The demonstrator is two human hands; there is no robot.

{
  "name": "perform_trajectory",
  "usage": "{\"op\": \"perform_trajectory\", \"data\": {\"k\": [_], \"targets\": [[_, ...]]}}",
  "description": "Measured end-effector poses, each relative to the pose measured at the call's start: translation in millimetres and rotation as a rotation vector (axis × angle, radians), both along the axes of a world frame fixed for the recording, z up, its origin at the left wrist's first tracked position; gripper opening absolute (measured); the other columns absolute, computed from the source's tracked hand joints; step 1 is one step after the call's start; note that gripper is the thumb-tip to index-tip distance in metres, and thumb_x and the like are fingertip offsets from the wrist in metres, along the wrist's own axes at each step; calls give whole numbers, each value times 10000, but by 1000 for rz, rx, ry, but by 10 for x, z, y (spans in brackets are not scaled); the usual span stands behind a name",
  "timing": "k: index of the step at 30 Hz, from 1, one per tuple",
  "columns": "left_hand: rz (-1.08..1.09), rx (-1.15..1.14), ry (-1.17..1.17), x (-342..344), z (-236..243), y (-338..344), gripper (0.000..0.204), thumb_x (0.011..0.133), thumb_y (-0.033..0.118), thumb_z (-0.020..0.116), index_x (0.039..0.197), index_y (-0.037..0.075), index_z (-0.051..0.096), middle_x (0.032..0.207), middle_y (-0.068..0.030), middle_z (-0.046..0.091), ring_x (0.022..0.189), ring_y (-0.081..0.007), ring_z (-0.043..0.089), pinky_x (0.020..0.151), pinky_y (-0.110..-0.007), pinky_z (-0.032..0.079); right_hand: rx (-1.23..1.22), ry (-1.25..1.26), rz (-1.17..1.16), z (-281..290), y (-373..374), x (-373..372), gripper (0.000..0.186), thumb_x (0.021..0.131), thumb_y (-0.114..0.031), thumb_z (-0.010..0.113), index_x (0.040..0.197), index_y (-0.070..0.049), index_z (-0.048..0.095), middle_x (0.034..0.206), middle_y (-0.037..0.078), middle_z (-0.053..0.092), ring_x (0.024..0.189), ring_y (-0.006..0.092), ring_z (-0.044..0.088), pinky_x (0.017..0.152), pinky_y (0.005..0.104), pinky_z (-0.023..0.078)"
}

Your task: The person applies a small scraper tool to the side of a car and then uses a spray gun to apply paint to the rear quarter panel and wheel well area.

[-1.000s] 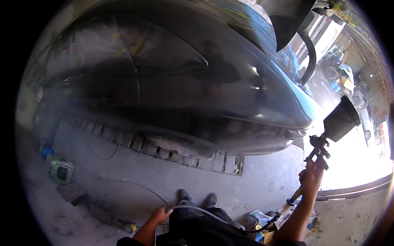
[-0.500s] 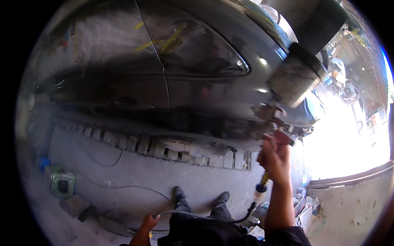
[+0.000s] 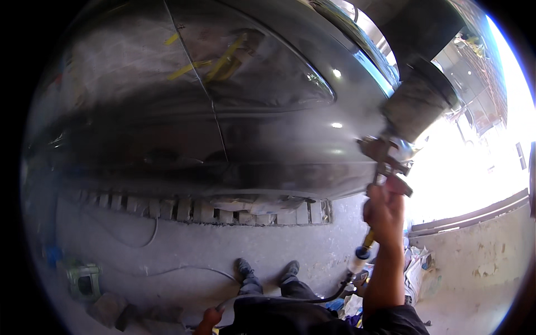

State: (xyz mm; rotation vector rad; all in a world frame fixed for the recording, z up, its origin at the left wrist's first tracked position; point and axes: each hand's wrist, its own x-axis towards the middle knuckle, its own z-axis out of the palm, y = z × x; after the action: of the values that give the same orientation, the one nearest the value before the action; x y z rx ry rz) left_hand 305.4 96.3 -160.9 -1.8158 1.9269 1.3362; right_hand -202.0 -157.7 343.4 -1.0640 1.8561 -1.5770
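Note:
My right hand [image 3: 386,215] is wrapped round the handle of a paint spray gun [image 3: 382,159], whose dark cup [image 3: 419,103] sits on top. Its nozzle points left, close to the rear side of a dark car [image 3: 279,131]. Below the handle hangs an inline fitting [image 3: 360,261] joined to a black air hose [image 3: 338,291]. Down at the lower edge, my left hand [image 3: 211,318] closes round the grey hose, which runs across in front of my body. Yellow tape strips [image 3: 226,58] and pale masking cover the car's side windows.
A slatted floor grate [image 3: 178,209] lies along the car's lower side. On the floor at the left are a green box-like object [image 3: 84,281] and a loose hose [image 3: 151,237]. Crumpled paper and bags [image 3: 414,271] lie beside the low wall [image 3: 474,273] at the right, near a bright opening.
My right hand has moved slightly right with the spray gun. The view has shifted, so the car sits a little farther left. My left hand still grips the hose, lower in view.

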Motion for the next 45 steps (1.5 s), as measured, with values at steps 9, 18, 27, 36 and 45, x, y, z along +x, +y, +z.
{"op": "perform_trajectory", "data": {"k": [9,18,27,36,45], "targets": [[108,129,-29,-405,759,-793,553,800,529,568,1002,22,652,959,-258,624,955,-409,588,824,-445,473,70,106,-246,-274,380,-102,168,928,-223,527,892,-66,479,514,-7,463,396,71,447,359,206,322],[68,89,-11,-115,841,-576,481,780,473,628,1029,62,655,1011,-237,625,996,-385,581,838,-434,471,139,-305,475,-444,233,569,126,918,-133,538,944,-34,464,604,23,501,513,98,512,456,229,397],[1,123,-31,-552,686,-475,532,786,526,592,1008,46,656,965,-236,635,967,-400,589,824,-449,474,111,-125,13,-498,696,-883,218,915,-241,559,796,-77,478,521,8,500,417,85,472,377,225,349],[-110,30,-76,-2155,1275,-954,590,800,547,563,953,-16,649,928,-265,624,922,-429,585,801,-458,471,93,-28,-333,-404,1281,-2841,186,884,-199,579,776,-73,496,528,-22,446,397,71,443,350,217,318],[-74,-60,-112,-3658,1798,-1107,457,798,499,585,873,56,665,834,-216,642,834,-412,603,740,-471,479,132,89,-491,-605,1562,-4604,166,883,-174,572,895,-56,455,602,13,477,410,87,458,351,236,349]]}}
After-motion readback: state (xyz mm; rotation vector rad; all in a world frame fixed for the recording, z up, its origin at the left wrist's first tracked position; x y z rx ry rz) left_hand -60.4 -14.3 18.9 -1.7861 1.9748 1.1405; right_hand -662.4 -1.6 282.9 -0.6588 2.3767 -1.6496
